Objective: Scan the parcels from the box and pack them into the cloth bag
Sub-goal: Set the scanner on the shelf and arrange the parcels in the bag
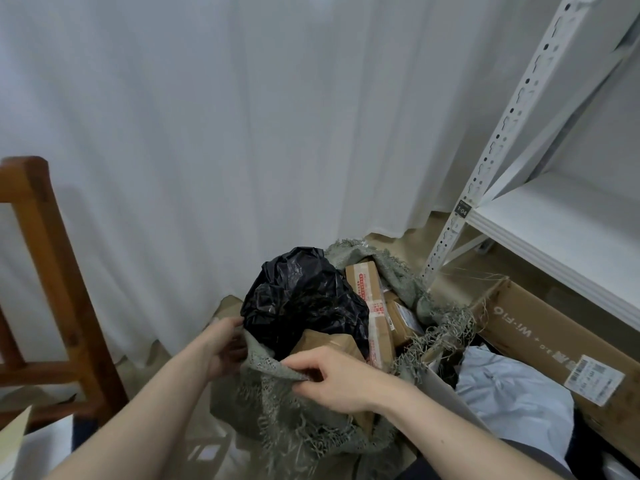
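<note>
A grey-green woven cloth bag (398, 271) with frayed edges stands open on the floor at lower centre. Inside it lie a crumpled black plastic parcel (298, 299) and several brown cardboard parcels (363, 278) sealed with printed tape. My left hand (221, 348) grips the bag's near-left rim. My right hand (339, 379) pinches the near rim of the bag, just in front of a brown parcel (329, 341). To the right, a large cardboard box (540, 327) holds a pale blue-grey plastic parcel (512, 393).
A white metal shelving rack (519, 109) stands at the right, its lower shelf (561, 223) over the box. A wooden chair (45, 271) stands at the left. White curtains (242, 116) hang behind the bag.
</note>
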